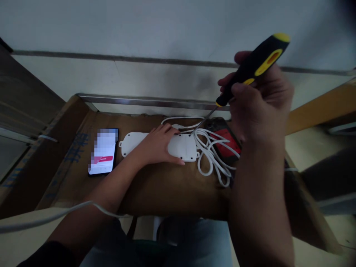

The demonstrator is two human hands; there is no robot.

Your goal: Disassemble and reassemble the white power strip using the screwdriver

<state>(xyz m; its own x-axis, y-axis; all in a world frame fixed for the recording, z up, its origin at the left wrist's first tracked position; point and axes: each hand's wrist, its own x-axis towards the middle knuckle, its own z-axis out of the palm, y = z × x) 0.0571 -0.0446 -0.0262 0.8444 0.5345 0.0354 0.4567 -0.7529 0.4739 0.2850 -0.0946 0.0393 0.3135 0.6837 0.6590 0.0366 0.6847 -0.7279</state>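
A white power strip lies flat on a sheet of brown cardboard. My left hand rests palm down across its middle, fingers spread, pressing it in place. My right hand is closed round the black and yellow handle of a screwdriver. Its thin metal shaft slants down and left, with the tip at the strip's far right corner. The strip's white cord lies coiled just right of it.
A phone with a lit screen lies left of the strip. A black and red object sits under the cord coils. A metal rail runs along the back, with a wall behind. Another white cable crosses my left forearm.
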